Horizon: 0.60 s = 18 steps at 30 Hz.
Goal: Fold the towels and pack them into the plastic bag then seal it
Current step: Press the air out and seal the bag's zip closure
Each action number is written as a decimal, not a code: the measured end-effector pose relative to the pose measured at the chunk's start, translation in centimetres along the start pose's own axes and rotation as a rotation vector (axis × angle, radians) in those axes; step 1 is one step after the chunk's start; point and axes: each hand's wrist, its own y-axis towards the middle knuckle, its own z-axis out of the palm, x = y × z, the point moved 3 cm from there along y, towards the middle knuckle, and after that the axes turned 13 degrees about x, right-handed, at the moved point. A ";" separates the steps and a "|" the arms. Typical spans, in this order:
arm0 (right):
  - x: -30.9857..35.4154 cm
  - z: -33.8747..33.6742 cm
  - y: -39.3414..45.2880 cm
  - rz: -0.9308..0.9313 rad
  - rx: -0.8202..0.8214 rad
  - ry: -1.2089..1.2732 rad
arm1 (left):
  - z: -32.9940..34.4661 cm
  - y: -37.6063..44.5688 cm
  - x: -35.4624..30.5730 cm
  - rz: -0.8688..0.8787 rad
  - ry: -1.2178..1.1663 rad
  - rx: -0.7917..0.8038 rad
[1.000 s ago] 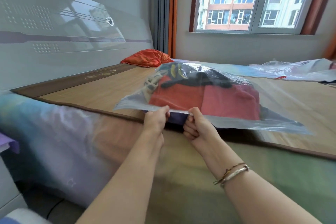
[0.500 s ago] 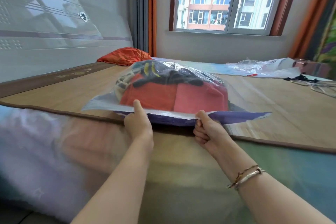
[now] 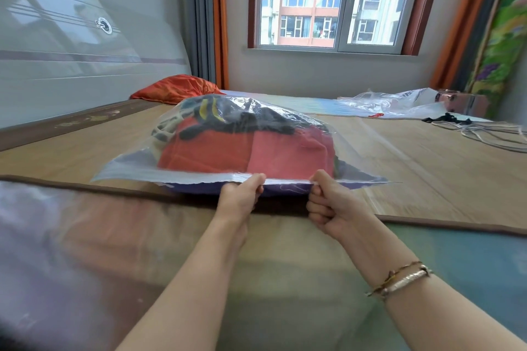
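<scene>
1. Plastic bag point(image 3: 199, 164) lying flat on the woven mat point(image 3: 427, 168), straight ahead of both hands, bulging with folded towels point(image 3: 245, 151): red and pink at the front, dark ones on top. All towels inside; none seen loose on the mat.
2. Near edge of the bag, the seal strip point(image 3: 285, 179), raised off the mat and pulled into a straight line between the two hands, purple underside showing just below it.
3. Left hand point(image 3: 242, 194) clamped on the strip, thumb on top and fingers curled beneath. Half a second ago set further left along the edge; now much nearer the right hand.
4. Right hand point(image 3: 328, 205) likewise pinching the strip, fist tight, fingers curled under. A second ago nearly touching the left hand, then well apart, now near again with a short span of strip between.
5. Judged from that: packing done, sealing under way, with pinches working along the closure. Strip left of the left hand looks ragged and may not be pressed shut; cannot tell for certain.
6. Beyond the bag: orange pillow point(image 3: 176, 88) far ahead and left of the left hand, by the headboard.
7. Ahead and right of the right hand: a second clear bag point(image 3: 393, 102), crumpled, and a tangle of cables point(image 3: 479, 131) on the mat's far side.
</scene>
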 end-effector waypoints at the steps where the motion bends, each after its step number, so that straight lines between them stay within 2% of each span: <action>1: 0.5 -1.0 -0.3 -0.002 -0.011 0.022 | -0.4 0.1 0.0 0.006 0.007 0.009; 9: 1.3 -7.4 -2.4 0.031 -0.105 0.071 | -1.7 0.5 0.5 -0.016 -0.016 -0.058; 15: 1.8 -8.9 -3.2 0.082 -0.064 -0.056 | -0.9 0.4 0.7 -0.014 -0.026 -0.187; 18: 2.4 -9.3 -3.5 0.120 -0.146 -0.230 | -0.1 -0.2 0.9 0.013 0.046 -0.199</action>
